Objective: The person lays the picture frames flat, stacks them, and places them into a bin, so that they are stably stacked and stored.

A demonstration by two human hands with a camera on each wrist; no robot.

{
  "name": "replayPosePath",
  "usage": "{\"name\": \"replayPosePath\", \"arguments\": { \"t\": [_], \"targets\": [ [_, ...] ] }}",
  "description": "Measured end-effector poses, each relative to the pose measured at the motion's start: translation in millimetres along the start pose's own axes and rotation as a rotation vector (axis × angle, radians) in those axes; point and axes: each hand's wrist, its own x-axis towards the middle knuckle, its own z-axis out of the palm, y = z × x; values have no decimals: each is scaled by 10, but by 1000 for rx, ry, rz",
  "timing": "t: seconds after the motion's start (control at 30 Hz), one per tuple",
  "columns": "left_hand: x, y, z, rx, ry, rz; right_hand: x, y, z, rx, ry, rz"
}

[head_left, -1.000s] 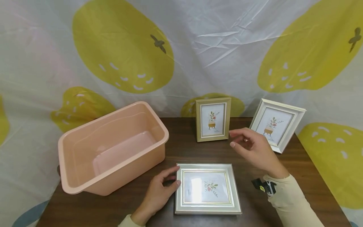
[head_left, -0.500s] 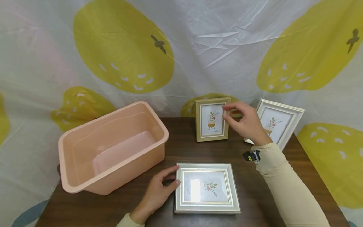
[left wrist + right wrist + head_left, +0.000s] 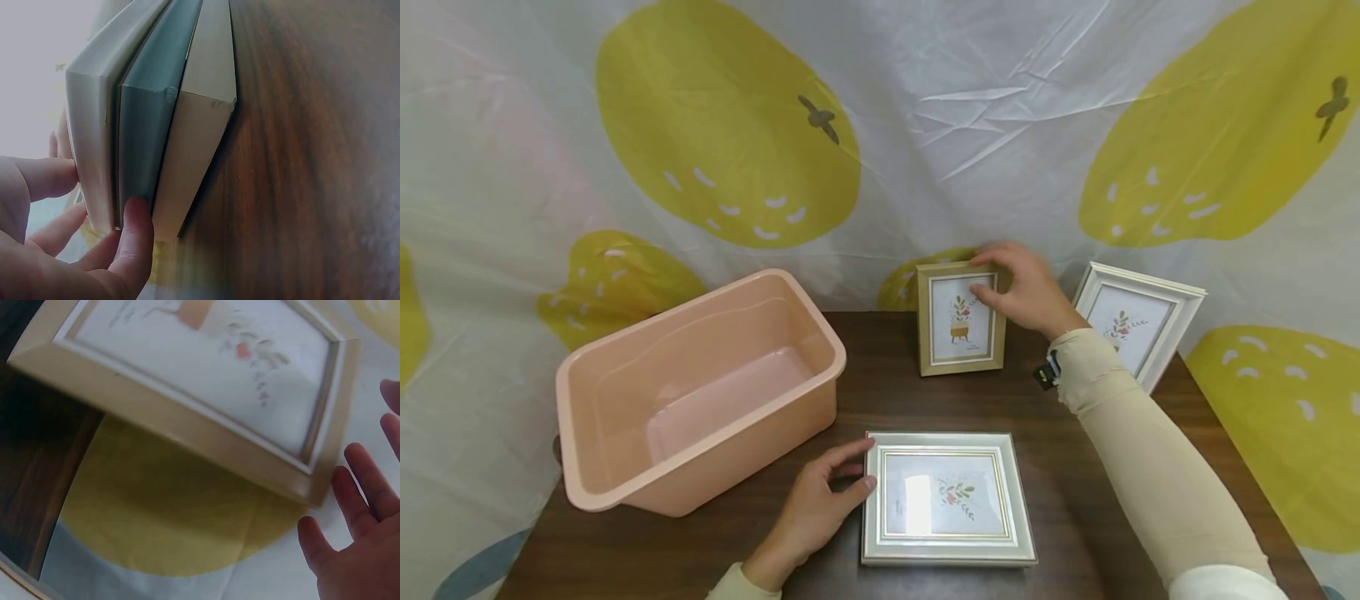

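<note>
A silver-white picture frame (image 3: 951,498) lies face up near the front. In the left wrist view it tops a stack, with a blue-green frame (image 3: 147,128) and a beige frame (image 3: 199,134) beneath. My left hand (image 3: 812,507) rests its fingers and thumb against the stack's left side. At the back stands a gold picture frame (image 3: 961,321) with a flower print. My right hand (image 3: 1026,287) is at its upper right corner, thumb before the front and fingers by the top edge. Seen from the right wrist, those fingers (image 3: 369,487) are spread beside the corner.
An open pink plastic tub (image 3: 700,392) stands on the left of the dark wooden table (image 3: 880,400). Another white picture frame (image 3: 1138,321) leans upright at the back right, partly behind the right arm. A fruit-print cloth (image 3: 887,167) hangs behind the table.
My right hand has moved left and away from me, from beside the gold frame up to its top right corner. The left hand and the stacked frames have stayed in place.
</note>
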Motion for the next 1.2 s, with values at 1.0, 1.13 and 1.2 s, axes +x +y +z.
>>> {"name": "replayPosePath", "arguments": {
  "t": [1.0, 1.13, 1.2],
  "targets": [
    [34, 0, -43, -28, -31, -6, -199, -50, -106, 41, -327, 87],
    [28, 1, -44, -26, -28, -10, -255, -97, -112, 9, -321, 118],
    [25, 1, -46, -27, -27, -10, -286, -113, -112, 7, -304, 125]
  ]
}}
